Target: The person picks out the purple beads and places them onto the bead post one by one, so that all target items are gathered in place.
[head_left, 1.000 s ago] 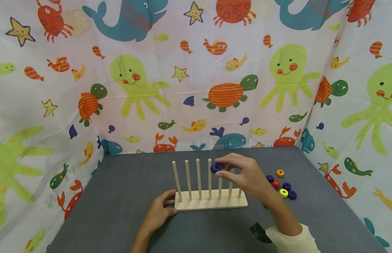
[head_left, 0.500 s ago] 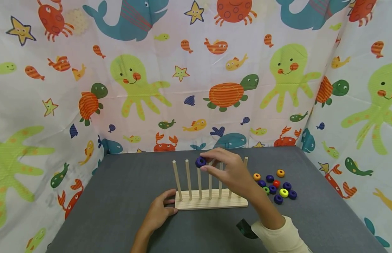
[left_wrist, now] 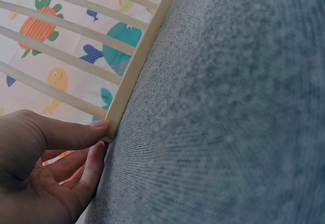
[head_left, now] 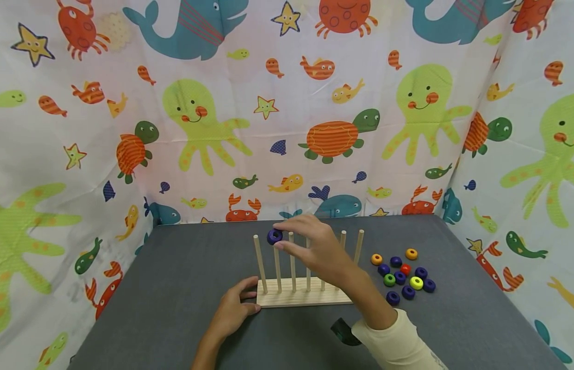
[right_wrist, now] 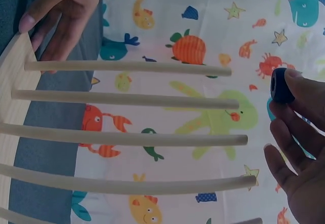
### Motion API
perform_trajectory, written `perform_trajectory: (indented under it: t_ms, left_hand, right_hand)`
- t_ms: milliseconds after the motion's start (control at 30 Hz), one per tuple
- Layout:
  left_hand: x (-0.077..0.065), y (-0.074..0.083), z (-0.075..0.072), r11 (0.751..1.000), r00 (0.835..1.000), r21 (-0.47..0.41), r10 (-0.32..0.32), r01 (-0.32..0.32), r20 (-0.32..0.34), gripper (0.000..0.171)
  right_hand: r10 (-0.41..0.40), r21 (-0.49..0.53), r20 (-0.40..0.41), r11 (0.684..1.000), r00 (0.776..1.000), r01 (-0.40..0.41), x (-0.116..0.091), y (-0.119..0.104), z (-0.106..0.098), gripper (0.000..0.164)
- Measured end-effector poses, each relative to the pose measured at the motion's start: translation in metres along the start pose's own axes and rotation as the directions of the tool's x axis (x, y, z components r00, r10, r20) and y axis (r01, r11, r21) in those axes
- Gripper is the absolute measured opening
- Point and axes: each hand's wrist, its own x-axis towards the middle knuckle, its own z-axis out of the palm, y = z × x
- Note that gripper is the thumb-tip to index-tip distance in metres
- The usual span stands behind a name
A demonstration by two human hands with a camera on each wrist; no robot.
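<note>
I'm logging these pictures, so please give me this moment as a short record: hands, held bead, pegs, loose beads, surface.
Left hand: grips the left end of the wooden rack
Right hand: pinches a purple bead
Bead position: apart from the pegs
Pegs: upright, visible parts bare
Loose beads: purple, orange, red, green, yellow; right of the rack
Surface: grey tabletop

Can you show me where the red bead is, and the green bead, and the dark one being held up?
Red bead [head_left: 405, 269]: head view, middle of its visible side.
Green bead [head_left: 389, 281]: head view, on its front side.
Held dark bead [right_wrist: 284, 88]: right wrist view, on its rounded side.
</note>
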Motion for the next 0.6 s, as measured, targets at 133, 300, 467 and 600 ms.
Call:
perform_trajectory:
  t_ms: [133, 300, 467, 600]
  left_hand:
    - [0.000, 0.001, 0.000, 1.000, 1.000, 0.000, -0.001, 0.001, 0.003, 0.068]
    - [-0.001, 0.001, 0.001, 1.000, 1.000, -0.002, 0.006, -0.006, -0.008, 0.067]
    - [-0.001, 0.001, 0.000, 1.000, 1.000, -0.008, -0.004, 0.004, -0.006, 0.068]
    - [0.000, 0.001, 0.000, 1.000, 1.000, -0.013, -0.014, 0.014, 0.004, 0.067]
  right_hand:
    - [0.006, -0.002, 0.002, 1.000, 1.000, -0.006, 0.005, -0.001, 0.006, 0.040]
    - [0.004, -0.024, 0.020, 1.000, 1.000, -0.004, 0.010, 0.000, 0.014, 0.039]
    - [-0.013, -0.062, 0.028, 0.998, 1.000, 0.015, 0.013, 0.002, 0.020, 0.038]
    - [-0.014, -0.082, 0.035, 0.997, 0.999, 0.017, 0.016, 0.005, 0.024, 0.037]
